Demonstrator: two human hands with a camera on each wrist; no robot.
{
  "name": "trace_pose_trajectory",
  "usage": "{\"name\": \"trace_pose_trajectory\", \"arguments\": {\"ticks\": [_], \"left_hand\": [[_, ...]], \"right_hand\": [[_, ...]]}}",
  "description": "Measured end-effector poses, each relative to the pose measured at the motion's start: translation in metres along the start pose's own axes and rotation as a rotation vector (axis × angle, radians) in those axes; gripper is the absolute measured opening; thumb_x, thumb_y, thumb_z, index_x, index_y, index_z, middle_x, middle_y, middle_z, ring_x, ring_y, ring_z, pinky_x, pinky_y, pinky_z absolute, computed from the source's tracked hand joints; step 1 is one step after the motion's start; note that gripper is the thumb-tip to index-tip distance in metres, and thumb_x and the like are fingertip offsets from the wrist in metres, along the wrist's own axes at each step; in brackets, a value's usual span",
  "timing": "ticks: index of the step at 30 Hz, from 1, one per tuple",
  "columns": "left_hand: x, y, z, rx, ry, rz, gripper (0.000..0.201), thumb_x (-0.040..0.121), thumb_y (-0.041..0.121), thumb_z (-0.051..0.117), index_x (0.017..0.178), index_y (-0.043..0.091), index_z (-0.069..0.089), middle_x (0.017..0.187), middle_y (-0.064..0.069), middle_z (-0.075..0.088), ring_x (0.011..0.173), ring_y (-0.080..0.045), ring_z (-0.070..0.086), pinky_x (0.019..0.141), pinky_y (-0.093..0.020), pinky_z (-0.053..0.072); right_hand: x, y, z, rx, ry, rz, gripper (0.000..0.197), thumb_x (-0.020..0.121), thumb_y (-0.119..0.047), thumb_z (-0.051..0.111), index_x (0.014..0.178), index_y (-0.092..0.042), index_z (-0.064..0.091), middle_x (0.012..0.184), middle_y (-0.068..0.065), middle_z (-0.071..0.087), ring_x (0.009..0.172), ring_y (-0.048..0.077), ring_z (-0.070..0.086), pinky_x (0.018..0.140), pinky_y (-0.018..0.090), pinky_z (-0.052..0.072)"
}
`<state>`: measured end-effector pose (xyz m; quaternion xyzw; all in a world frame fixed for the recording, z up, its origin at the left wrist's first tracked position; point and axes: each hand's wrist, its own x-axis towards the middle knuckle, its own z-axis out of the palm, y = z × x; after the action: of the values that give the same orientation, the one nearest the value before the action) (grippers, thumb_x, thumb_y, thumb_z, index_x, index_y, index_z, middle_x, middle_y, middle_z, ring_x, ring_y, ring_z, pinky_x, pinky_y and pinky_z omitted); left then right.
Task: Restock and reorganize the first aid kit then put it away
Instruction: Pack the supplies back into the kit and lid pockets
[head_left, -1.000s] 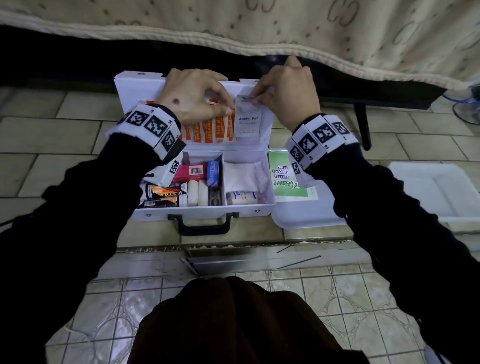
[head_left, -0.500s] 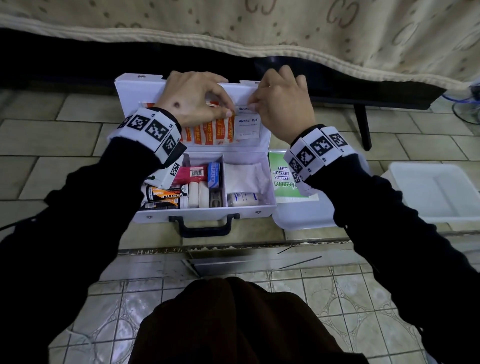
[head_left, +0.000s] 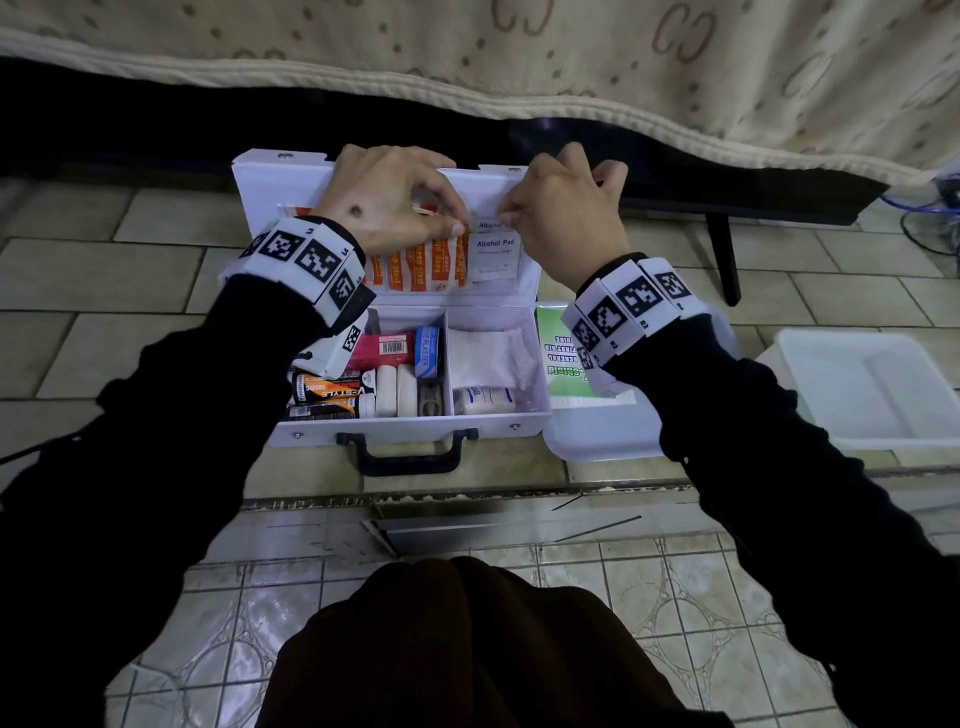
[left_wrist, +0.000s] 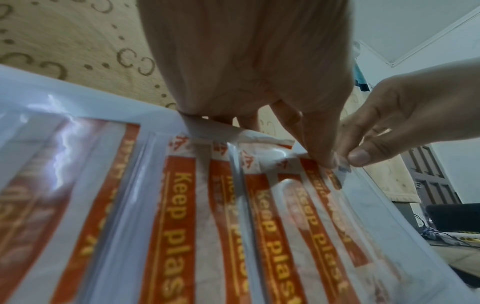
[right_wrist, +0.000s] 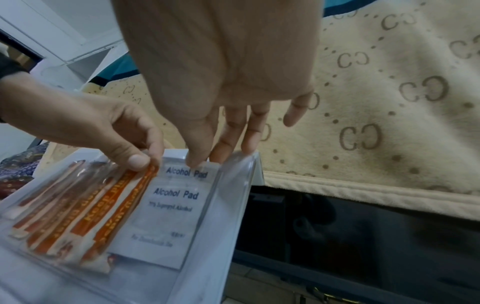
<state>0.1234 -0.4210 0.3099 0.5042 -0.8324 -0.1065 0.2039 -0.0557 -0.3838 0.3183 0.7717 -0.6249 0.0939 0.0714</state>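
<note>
Since a second ago the alcohol pads (head_left: 493, 249) have slid down into the lid's clear sleeve, and the right hand (head_left: 566, 223) has dropped with them. Nearest, the white first aid kit (head_left: 415, 428) lies open on the tiled floor (head_left: 104, 280). Farther, the right hand's fingertips (right_wrist: 193, 162) press the pads' top edge, apparently pinching it; the left hand (head_left: 387, 200) pinches the orange plasters (head_left: 415, 265) beside them.

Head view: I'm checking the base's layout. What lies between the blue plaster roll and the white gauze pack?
Only the white divider wall separates the blue plaster roll from the white gauze pack; the head view shows it.
</note>
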Motion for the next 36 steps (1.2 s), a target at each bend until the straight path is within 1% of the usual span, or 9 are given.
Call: {"name": "trace_pose_trajectory", "arguments": {"ticks": [4, 8, 12, 16, 22, 25, 28, 31, 36], "left_hand": [[-0.002, 0.002, -0.001, -0.029, 0.026, -0.006, 0.015, 0.077, 0.042, 0.068, 0.092, 0.037, 0.071, 0.134, 0.008, 0.053, 0.127, -0.012, 0.044, 0.110, -0.049, 0.025], [-0.007, 0.006, 0.001, -0.014, 0.123, -0.031, 0.027, 0.075, 0.042, 0.070, 0.099, 0.031, 0.061, 0.121, 0.010, 0.061, 0.114, -0.016, 0.054, 0.105, -0.037, 0.030], [-0.016, 0.009, 0.000, -0.054, 0.128, -0.023, 0.054, 0.073, 0.043, 0.071, 0.120, 0.027, 0.048, 0.126, 0.008, 0.059, 0.119, -0.016, 0.053, 0.105, -0.037, 0.032], [-0.027, 0.007, -0.010, -0.236, 0.254, -0.080, 0.067, 0.080, 0.039, 0.067, 0.138, 0.023, 0.037, 0.140, 0.003, 0.045, 0.132, -0.016, 0.038, 0.112, -0.038, 0.027], [-0.055, -0.033, -0.030, -0.439, 0.774, -0.494, 0.063, 0.090, 0.029, 0.055, 0.142, 0.008, 0.027, 0.144, -0.008, 0.036, 0.133, -0.021, 0.033, 0.110, -0.029, 0.026], [-0.055, -0.047, -0.034, -0.724, 0.697, -0.678, 0.064, 0.094, 0.032, 0.051, 0.144, 0.006, 0.019, 0.136, -0.007, 0.048, 0.124, -0.018, 0.046, 0.098, -0.019, 0.033], [-0.045, -0.054, -0.026, -0.731, 0.610, -0.695, 0.033, 0.093, 0.033, 0.052, 0.116, 0.009, 0.055, 0.114, -0.010, 0.059, 0.103, -0.021, 0.054, 0.086, -0.023, 0.039], [-0.043, -0.047, -0.017, -0.674, 0.675, -0.670, 0.038, 0.095, 0.031, 0.050, 0.118, 0.000, 0.052, 0.108, -0.001, 0.055, 0.095, -0.015, 0.052, 0.071, -0.015, 0.034], [-0.044, -0.044, -0.006, -0.717, 0.790, -0.602, 0.038, 0.097, 0.025, 0.047, 0.121, -0.004, 0.046, 0.107, -0.003, 0.053, 0.092, -0.009, 0.047, 0.062, -0.002, 0.037]], "right_hand": [[-0.005, 0.007, 0.001, 0.129, 0.098, 0.057, 0.028, 0.092, -0.033, 0.048, 0.114, -0.027, 0.064, 0.108, -0.002, 0.065, 0.117, 0.019, 0.042, 0.097, 0.041, 0.021], [-0.007, 0.012, 0.006, 0.593, 0.289, 0.366, 0.041, 0.091, -0.038, 0.050, 0.127, -0.019, 0.051, 0.120, 0.000, 0.060, 0.113, 0.018, 0.050, 0.094, 0.032, 0.036], [-0.007, 0.014, 0.015, 1.198, -0.041, 0.617, 0.028, 0.091, -0.045, 0.051, 0.090, -0.020, 0.064, 0.102, 0.003, 0.065, 0.098, 0.019, 0.059, 0.091, 0.036, 0.049], [-0.008, 0.013, 0.017, 1.392, 0.064, 0.549, 0.009, 0.092, -0.026, 0.055, 0.088, -0.025, 0.062, 0.093, 0.001, 0.064, 0.085, 0.018, 0.057, 0.077, 0.033, 0.047], [-0.008, 0.015, 0.020, 1.407, 0.097, 0.531, 0.013, 0.092, -0.020, 0.054, 0.081, -0.025, 0.060, 0.086, -0.003, 0.064, 0.089, 0.018, 0.057, 0.080, 0.036, 0.047], [-0.010, 0.014, 0.018, 1.394, 0.129, 0.510, 0.015, 0.092, -0.017, 0.055, 0.080, -0.025, 0.059, 0.081, -0.007, 0.063, 0.083, 0.013, 0.058, 0.080, 0.033, 0.047], [-0.013, 0.015, 0.015, 1.361, 0.121, 0.490, 0.013, 0.092, -0.017, 0.055, 0.081, -0.024, 0.058, 0.079, -0.006, 0.063, 0.076, 0.010, 0.058, 0.075, 0.029, 0.046], [-0.018, 0.022, 0.010, 1.320, 0.033, 0.467, 0.005, 0.092, -0.023, 0.056, 0.089, -0.024, 0.060, 0.085, -0.006, 0.065, 0.078, 0.009, 0.060, 0.074, 0.026, 0.049], [-0.034, 0.058, 0.011, 0.774, -0.188, 0.484, 0.027, 0.088, -0.038, 0.059, 0.105, -0.018, 0.063, 0.087, -0.008, 0.062, 0.087, 0.012, 0.057, 0.072, 0.020, 0.044]]}}
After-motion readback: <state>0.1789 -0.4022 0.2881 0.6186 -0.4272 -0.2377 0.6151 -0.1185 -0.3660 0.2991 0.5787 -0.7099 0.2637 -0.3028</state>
